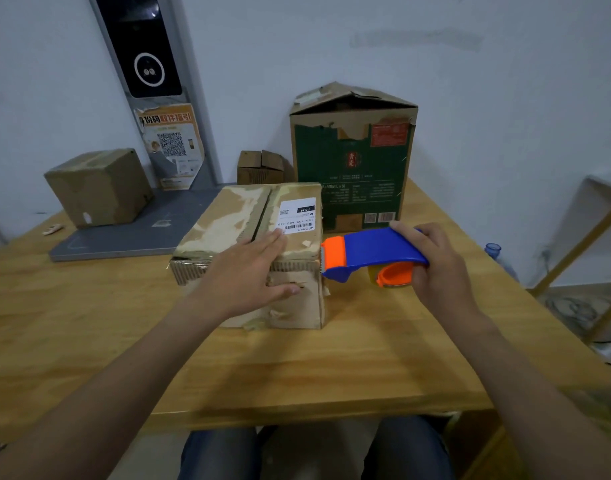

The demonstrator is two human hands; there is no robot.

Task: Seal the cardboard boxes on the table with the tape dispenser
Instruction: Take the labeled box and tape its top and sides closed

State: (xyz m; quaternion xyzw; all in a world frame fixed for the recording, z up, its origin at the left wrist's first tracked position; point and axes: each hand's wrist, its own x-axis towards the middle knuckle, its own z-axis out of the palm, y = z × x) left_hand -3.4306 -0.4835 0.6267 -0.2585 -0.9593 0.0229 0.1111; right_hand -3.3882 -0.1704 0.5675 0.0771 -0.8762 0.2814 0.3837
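Left hand point(248, 275) lies flat, fingers straight, on near box point(224, 223); right hand point(435, 268) grips tape dispenser point(376, 251). Centre seam point(262, 213) looks untaped; sealing not begun.

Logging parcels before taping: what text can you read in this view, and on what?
"15H", "15H-159-A03 210", upside down: white shipping label on the worn brown cardboard box.
"(500mL x 6)": tall green printed carton.
"份码取件指引": torn orange paper poster.
Other print: too small or blurred.
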